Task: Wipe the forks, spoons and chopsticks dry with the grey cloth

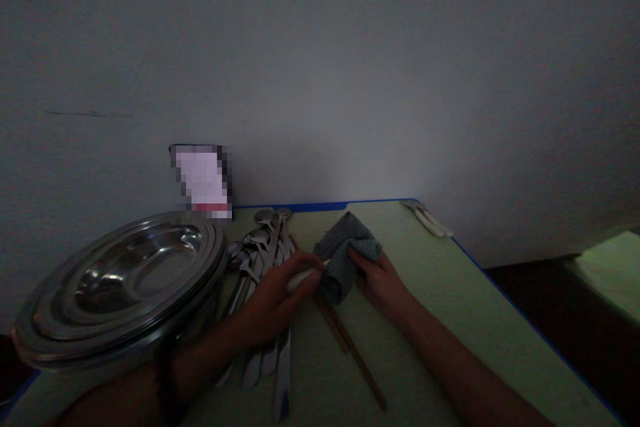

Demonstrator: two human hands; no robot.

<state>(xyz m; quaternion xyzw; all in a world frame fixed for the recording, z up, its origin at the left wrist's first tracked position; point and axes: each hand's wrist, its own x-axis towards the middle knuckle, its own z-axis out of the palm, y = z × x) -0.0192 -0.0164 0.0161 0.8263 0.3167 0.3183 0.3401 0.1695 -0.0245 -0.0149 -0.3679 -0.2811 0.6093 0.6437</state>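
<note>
My left hand is closed around the pale handle of a white-handled utensil. The utensil's other end is hidden in a grey-blue checked cloth. My right hand pinches that cloth, thumb on top, and folds it about the utensil. Under and beside my left forearm lies a pile of metal spoons and other cutlery, handles toward me. A pair of brown chopsticks rests on the table below the cloth.
A stack of wide steel dishes stands at the left. Behind it a phone with a blurred screen leans on the wall. White-handled cutlery lies at the far right corner of the blue-edged green table.
</note>
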